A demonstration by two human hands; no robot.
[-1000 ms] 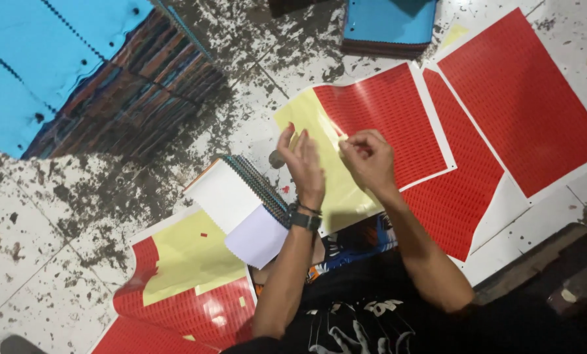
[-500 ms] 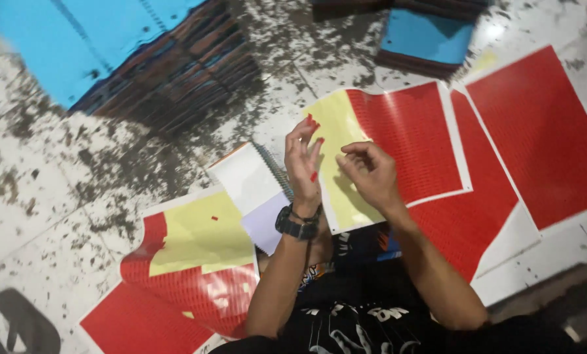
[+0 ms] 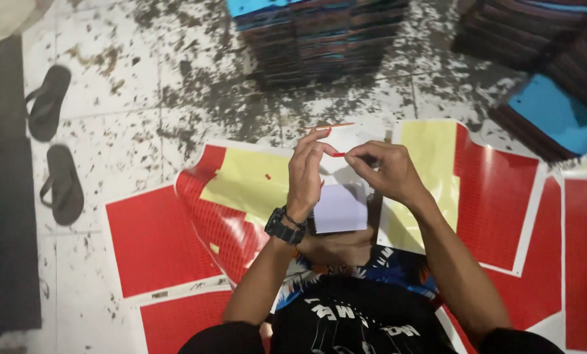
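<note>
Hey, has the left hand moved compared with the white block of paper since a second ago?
Yes. The left hand has risen off the yellow backing sheet; it now pinches a small red strip with the right hand, above the white block.

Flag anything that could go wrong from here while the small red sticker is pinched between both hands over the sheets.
1. The small red sticker is held only at the fingertips of the left hand and right hand; it may fold onto itself or cling to a finger.
2. If dropped, it could be lost against the red sticker sheets or land on the dirty speckled floor.
3. A loose red scrap already lies on the yellow backing.
</note>
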